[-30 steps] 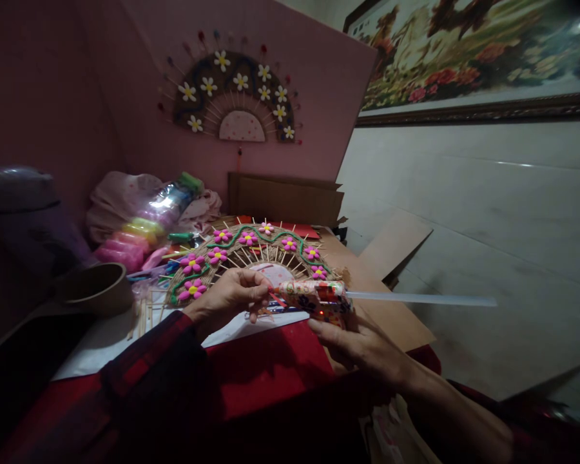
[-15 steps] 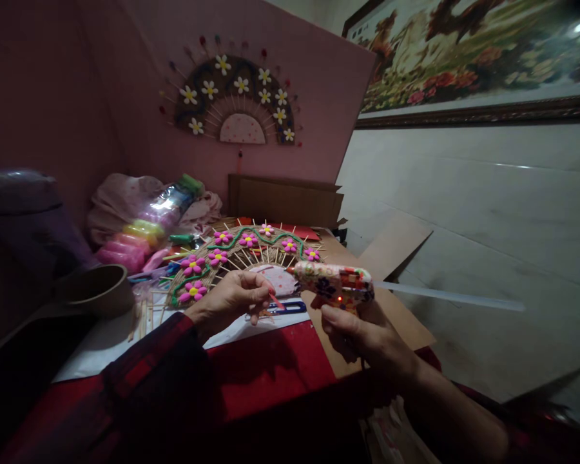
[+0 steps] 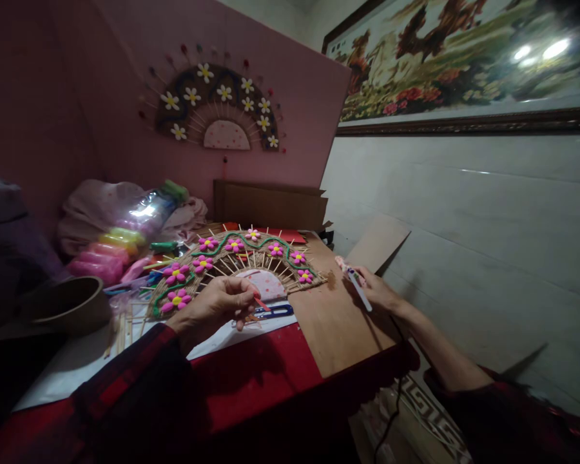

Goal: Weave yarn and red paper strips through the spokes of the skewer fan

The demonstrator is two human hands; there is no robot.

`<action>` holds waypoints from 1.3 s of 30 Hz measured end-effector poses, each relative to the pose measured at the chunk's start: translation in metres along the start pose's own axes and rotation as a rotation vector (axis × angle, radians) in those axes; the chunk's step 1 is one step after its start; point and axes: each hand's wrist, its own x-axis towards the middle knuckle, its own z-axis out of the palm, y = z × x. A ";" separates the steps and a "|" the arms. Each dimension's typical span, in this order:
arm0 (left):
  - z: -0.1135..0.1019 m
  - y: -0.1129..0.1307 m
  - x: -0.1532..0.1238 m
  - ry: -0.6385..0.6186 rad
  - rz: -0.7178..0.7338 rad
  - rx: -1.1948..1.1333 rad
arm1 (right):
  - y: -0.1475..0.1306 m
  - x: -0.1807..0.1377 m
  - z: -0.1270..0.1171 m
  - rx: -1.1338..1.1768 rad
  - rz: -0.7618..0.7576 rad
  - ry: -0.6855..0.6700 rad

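Red strip – pinched between thumb and fingertips of left hand, near side of flowered fan. Right hand has fingers curled round glue gun – near cardboard, contact unclear.

A thin red strip, pinched in the left hand, slanted downward. The patterned glue gun was held in the right hand, its whitish glue stick projecting from the rear.

Yellow-centred pink flowers, green cord, red-dotted pale half-circle, red strip, red-and-black checked sleeve
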 end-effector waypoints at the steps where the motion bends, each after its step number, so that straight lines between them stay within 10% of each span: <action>1: 0.000 0.000 0.000 0.003 0.001 0.002 | 0.006 0.000 0.000 -0.048 0.000 -0.052; 18: 0.002 0.000 -0.001 0.041 -0.003 0.023 | 0.021 0.024 0.003 -0.403 -0.114 -0.164; 29: -0.004 0.003 0.000 0.056 0.034 0.013 | -0.076 -0.004 0.020 -0.309 -0.323 0.104; 39: -0.004 0.004 0.000 0.086 0.059 -0.002 | -0.135 -0.037 0.062 -0.195 -0.554 -0.053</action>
